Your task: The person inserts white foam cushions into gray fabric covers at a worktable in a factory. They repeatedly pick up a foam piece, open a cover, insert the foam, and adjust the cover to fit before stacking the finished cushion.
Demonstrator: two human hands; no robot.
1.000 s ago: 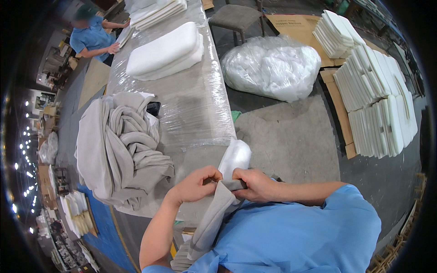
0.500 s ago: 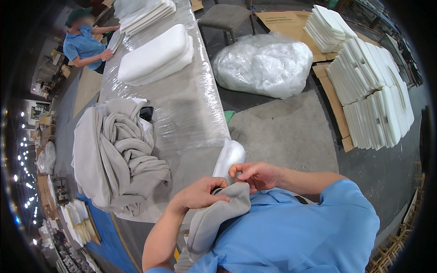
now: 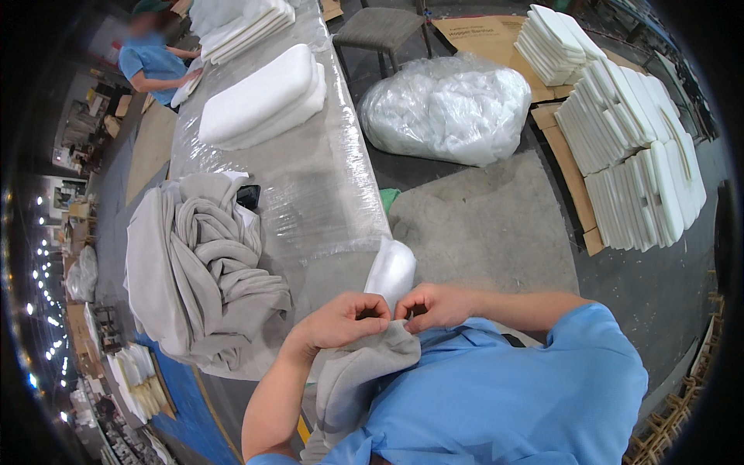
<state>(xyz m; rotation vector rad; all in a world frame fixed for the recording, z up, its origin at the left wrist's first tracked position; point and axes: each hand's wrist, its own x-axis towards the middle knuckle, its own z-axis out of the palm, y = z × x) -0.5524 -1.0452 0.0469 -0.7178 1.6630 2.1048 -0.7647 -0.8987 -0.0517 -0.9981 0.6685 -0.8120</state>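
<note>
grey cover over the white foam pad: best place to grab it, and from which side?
Probably at its open rim, one hand per side, as both hands do now: the left hand and right hand pinch the grey cover edge beside the foam pad. Come from the wearer's side; the pad's far end pokes out, so the rim faces away.

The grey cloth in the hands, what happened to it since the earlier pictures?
The grey cover has been drawn further up the white foam pad, so less white shows than before. The left hand and right hand have come together at the cover's top edge, each keeping its pinching grip. The heap of grey covers, the plastic-wrapped table and the foam stacks stayed put.
</note>
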